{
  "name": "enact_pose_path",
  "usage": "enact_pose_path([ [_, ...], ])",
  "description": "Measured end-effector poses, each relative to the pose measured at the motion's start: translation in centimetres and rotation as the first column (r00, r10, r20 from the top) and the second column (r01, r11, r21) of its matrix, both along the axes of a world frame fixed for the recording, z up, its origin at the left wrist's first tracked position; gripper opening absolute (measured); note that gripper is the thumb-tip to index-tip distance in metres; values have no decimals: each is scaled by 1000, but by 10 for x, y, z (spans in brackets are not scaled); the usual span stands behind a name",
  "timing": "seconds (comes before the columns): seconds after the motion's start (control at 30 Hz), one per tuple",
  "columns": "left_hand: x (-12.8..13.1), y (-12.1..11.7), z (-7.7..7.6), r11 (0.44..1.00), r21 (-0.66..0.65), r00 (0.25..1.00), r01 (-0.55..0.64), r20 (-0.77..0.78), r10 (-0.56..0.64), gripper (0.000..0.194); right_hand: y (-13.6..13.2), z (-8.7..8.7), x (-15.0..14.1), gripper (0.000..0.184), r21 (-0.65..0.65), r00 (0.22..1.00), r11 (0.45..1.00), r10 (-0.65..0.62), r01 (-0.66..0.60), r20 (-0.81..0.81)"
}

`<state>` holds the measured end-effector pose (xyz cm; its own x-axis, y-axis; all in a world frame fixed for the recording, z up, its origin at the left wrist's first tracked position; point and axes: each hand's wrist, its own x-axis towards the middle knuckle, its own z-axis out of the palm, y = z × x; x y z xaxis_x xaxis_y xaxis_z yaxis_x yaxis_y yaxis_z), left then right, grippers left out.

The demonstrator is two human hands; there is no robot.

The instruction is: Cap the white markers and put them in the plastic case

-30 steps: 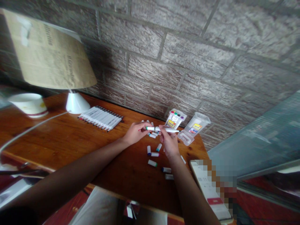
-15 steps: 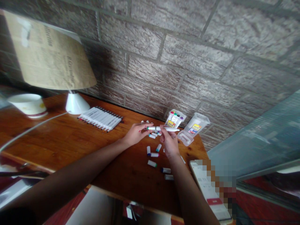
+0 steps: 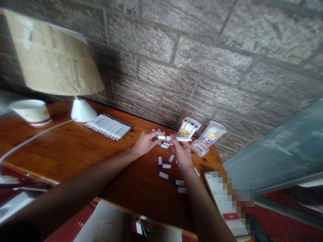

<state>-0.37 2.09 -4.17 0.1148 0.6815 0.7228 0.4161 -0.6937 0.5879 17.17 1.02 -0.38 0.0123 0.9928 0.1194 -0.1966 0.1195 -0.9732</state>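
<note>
Both my hands hold one white marker level above the table. My left hand pinches its green-ended cap on the left. The fingers of my right hand are closed round the barrel, whose other end points right. Beneath and in front of the hands lie several loose white marker caps with coloured ends, some partly hidden by my right hand and forearm. Behind my right hand stands a clear case with markers showing red, green and purple ends. Farther left, a row of white markers lies side by side.
An open, clear plastic case stands at the back right, its lid folded down. A phone lies near the right edge. On the left are a lamp, its cord and a paper cup. A brick wall rises behind.
My hands keep their hold on the marker and have hardly moved. The dark tip seen at its right end a second ago shows less clearly now.
</note>
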Motion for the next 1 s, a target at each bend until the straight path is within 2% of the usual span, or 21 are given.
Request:
enact_pose_path([
  [0.23,0,2,-3,1000,-15,1000,-10,20,10,16,-1,3,-1,45,-18,999,999,-39,39,37],
  [0.43,-1,2,-3,1000,9,1000,-24,11,24,15,0,1,0,48,9,997,1000,-5,4,77],
  [0.7,1,-1,1,1000,7,1000,-29,-6,29,14,1,2,0,44,5,998,998,-58,57,33],
  [0.8,1,-1,2,999,10,999,-36,-16,36,13,1,2,0,42,30,1000,999,-31,31,-1],
  [1.0,1,-1,3,999,22,999,-28,-20,29,14,-1,1,0,37,36,999,999,27,-29,41],
])
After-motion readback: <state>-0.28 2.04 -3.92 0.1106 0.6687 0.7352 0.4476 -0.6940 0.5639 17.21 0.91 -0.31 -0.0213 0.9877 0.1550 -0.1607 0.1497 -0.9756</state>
